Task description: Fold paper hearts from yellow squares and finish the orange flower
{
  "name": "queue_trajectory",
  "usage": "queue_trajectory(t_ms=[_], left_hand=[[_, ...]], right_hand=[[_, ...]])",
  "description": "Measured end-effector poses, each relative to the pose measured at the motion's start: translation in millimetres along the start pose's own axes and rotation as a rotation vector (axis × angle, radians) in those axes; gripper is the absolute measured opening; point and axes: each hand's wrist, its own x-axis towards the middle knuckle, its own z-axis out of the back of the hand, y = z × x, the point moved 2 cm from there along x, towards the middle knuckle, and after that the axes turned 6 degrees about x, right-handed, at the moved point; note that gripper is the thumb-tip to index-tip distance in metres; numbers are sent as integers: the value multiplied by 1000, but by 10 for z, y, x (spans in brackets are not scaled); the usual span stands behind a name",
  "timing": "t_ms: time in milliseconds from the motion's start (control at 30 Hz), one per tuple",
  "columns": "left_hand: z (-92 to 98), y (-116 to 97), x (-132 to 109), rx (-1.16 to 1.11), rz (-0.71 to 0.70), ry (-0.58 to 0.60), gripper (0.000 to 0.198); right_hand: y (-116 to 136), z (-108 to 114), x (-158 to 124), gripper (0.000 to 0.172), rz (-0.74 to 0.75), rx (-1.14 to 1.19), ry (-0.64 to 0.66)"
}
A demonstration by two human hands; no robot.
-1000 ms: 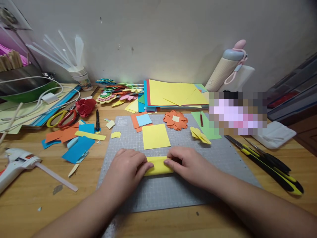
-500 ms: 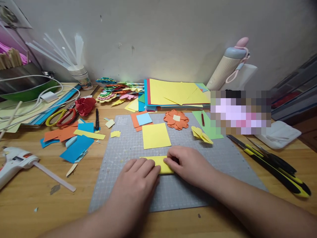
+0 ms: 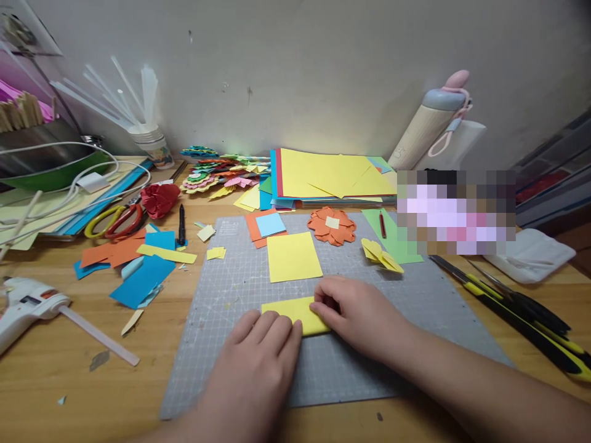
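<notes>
A folded yellow paper strip (image 3: 307,312) lies on the grey cutting mat (image 3: 231,381). My left hand (image 3: 263,351) presses its bent, close-set fingers on the strip's left part and near edge. At the strip's right end, my right hand (image 3: 357,314) pinches the paper between thumb and forefinger. Just beyond the strip is a yellow square sheet (image 3: 294,257). Farther back on the mat lie an orange paper flower (image 3: 340,229) with a pale square on it, a light blue square (image 3: 270,224) on orange paper, and a yellow folded piece (image 3: 381,257).
A glue gun (image 3: 30,307), blue and orange scraps (image 3: 143,280) and scissors (image 3: 122,220) are at left. Stacked coloured sheets (image 3: 332,175) stand behind the mat. To the right are a yellow-black cutter (image 3: 517,323), a white tray (image 3: 538,258) and a leaning bottle (image 3: 422,126).
The view has shifted slightly, so the mat and hands appear a little lower. Both hands stay on the folded yellow strip, with the left fingers set slightly nearer its front edge.
</notes>
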Motion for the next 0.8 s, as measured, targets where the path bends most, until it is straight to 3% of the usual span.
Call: queue_trajectory(t_ms=[200, 800], left_hand=[[-18, -30, -122, 76, -53, -44, 34], [-118, 35, -250, 241, -75, -10, 40]], right_hand=[[-11, 16, -25, 14, 6, 17, 40], [-45, -23, 24, 13, -64, 30, 55]])
